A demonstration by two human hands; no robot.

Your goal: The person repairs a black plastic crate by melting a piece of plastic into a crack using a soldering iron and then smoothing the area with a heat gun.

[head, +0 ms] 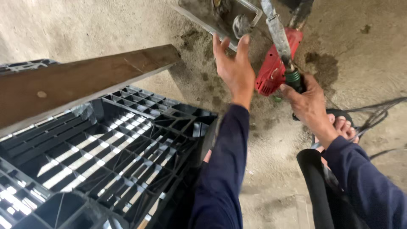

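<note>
Left fingers (243, 42) spread open at metal tray (203, 17), right fingers (296, 91) gripping green-collared handle (292, 78) — red power tool (275, 68) behind

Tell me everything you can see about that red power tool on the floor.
The red power tool lies on the stained concrete floor, its plastic-looking body grimy and scuffed, dark parts at its upper end running out of view. A dirty grey-coated shaft with a green collar crosses in front of it, gripped by the right hand. The open left hand reaches just beside it, not touching.
</note>
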